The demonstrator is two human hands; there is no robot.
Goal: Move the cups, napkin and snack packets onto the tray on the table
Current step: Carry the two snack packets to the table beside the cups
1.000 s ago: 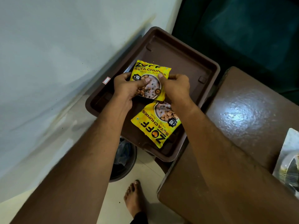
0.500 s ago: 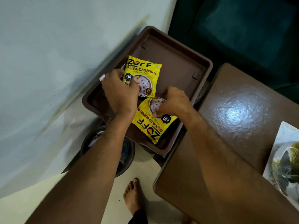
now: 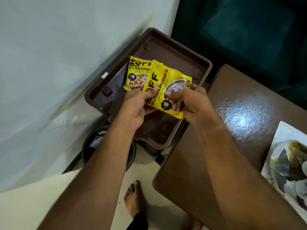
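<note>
Left hand (image 3: 136, 103) pinches upright soya-chunks packet (image 3: 137, 73); right hand (image 3: 187, 100) pinches second packet (image 3: 167, 87), long axis slanting up-left, overlapping the first. Both hover above brown tray (image 3: 174, 52), which lies directly below the fingers.

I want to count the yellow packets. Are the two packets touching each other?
Touching. The head view shows the front packet, pinched by both hands, overlapping the back packet with no gap visible.
</note>
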